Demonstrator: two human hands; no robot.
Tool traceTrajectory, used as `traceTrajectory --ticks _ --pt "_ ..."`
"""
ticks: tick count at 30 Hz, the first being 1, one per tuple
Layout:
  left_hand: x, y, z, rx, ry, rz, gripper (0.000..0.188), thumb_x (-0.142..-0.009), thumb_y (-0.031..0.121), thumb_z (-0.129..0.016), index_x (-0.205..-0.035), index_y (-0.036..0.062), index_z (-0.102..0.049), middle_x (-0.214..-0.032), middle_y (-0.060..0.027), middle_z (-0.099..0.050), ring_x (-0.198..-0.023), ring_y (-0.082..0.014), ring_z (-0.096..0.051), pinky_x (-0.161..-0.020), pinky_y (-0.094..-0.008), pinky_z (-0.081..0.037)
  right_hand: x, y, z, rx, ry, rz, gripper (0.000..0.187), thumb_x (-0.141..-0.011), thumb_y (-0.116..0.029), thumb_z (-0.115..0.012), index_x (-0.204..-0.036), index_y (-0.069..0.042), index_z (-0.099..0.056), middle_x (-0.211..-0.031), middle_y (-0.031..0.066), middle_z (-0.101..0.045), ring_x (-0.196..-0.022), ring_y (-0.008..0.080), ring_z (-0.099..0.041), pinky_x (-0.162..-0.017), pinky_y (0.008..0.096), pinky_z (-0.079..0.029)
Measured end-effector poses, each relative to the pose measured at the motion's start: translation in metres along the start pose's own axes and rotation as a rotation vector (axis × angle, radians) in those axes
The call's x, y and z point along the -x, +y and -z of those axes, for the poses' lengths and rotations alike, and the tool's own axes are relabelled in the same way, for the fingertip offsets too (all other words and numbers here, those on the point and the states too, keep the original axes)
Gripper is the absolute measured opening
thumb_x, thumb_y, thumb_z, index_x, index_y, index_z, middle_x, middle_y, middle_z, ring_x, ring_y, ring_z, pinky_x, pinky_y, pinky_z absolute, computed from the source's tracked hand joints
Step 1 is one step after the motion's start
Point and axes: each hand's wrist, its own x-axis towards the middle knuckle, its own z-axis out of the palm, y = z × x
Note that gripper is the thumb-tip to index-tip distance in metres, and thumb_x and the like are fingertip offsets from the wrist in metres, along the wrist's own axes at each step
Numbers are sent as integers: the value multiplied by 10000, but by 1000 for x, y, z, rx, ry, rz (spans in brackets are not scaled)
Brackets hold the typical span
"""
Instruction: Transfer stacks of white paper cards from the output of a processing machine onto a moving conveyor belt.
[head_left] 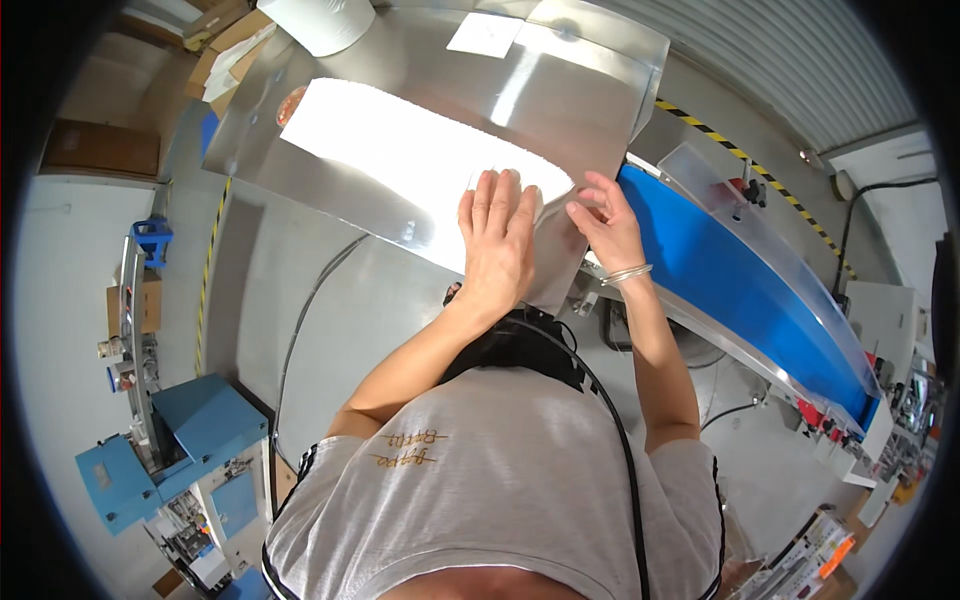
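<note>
One view, head cam: L hand point(497, 245) lies palm-down, approx. flat, on the lower-R end of a long white strip point(400, 140), fingers slightly spread, tips toward 12 o'clock. Strip runs from there toward 10 o'clock across the steel table point(440, 75). R hand point(612, 225), at L's 3 o'clock, sits just beside the strip's end, fingers half-curled, apart; can't tell if touching. Blue conveyor belt point(740, 285) at R's 4 o'clock.

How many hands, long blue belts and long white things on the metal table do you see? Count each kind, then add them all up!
Hands: 2 (left hand, right hand)
Long blue belt: 1
Long white thing: 1
Total: 4
</note>
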Motion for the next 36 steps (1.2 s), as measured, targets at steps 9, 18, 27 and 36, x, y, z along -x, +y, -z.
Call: traceTrajectory --ticks 9,18,27,36 --pt "4 -4 3 53 15 -36 476 -713 -82 -580 -1156 86 -623 -1396 -178 -396 -1314 -427 -304 -1056 -561 -213 -22 -1 22 61 -267 210 494 -789 -36 -713 -1227 -62 -487 -1116 64 -564 -932 113 -572 -808 254 -493" --pt "0 -7 10 56 39 24 485 -770 61 -658 -1241 68 -540 -1439 -232 -302 -1352 -436 -230 -1069 -548 -200 -19 15 40 99 -370 231 243 -865 -90 -649 -1080 -28 -555 -962 -9 -580 -889 72 -533 -774 231 -460" --pt "1 -17 11 26 52 -37 392 -779 -20 -623 -1164 51 -603 -1340 -162 -451 -1274 -403 -370 -1051 -535 -259 -7 79 159 687 707 -151 541 -859 -474 -595 -1095 9 -537 -949 227 -633 -883 369 -606 -811 427 -465" --pt "4 -19 13 110 14 -5 321 -779 8 -635 -1081 113 -664 -1403 -140 -412 -1355 -379 -276 -1092 -510 -180 10 -7 55 367 -117 315 548 -721 -180 -762 -1216 -134 -530 -1249 104 -518 -1119 281 -524 -912 374 -458"
